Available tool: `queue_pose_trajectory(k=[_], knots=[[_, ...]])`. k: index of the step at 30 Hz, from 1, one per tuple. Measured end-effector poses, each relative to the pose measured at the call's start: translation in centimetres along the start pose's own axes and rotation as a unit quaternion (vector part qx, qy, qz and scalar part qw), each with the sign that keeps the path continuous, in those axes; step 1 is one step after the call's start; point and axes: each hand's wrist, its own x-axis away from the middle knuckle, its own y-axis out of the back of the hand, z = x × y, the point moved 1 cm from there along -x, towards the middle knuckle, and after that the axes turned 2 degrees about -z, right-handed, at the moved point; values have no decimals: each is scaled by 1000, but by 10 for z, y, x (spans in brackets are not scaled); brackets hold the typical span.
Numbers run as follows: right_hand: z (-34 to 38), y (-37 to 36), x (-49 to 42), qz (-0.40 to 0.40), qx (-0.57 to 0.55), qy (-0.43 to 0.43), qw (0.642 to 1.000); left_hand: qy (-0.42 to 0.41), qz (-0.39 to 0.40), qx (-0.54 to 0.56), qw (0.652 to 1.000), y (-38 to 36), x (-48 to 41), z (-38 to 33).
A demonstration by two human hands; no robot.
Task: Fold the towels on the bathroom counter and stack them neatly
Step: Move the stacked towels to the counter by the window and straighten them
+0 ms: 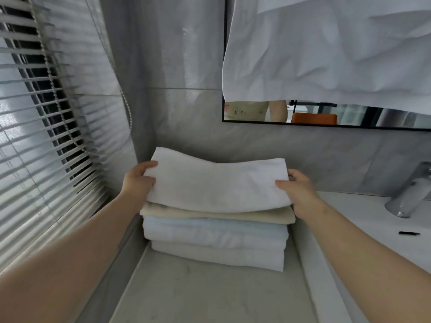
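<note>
head view: hands [219, 185] hold folded white towel [217, 185] atop stack [215, 241].

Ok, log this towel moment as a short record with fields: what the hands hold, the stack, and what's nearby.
top towel: folded white towel, on top of the stack
left hand: left hand grips its left end
right hand: right hand grips its right end
stack below: beige towel, pale blue towel, white bottom towel
surface: counter
nearby: faucet, window blinds

Bare forearms, no sleeves; left hand [138, 180] and right hand [299, 191] ungloved.
</note>
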Motion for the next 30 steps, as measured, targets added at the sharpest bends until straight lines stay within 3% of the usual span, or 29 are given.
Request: queue_pose_trajectory(k=[8,16,25,30], knots=[[-32,-1,-11,-44,42,-19,998,-43,-4,-192,980,-7,1,25],[-36,9,15,-82,175,13,981,-202,-9,-455,867,-13,43,9],[-32,44,97,-27,303,78,950,-322,145,-413,840,-74,138,-7],[-43,101,149,-62,369,59,926,-376,254,-360,816,-118,210,-4]])
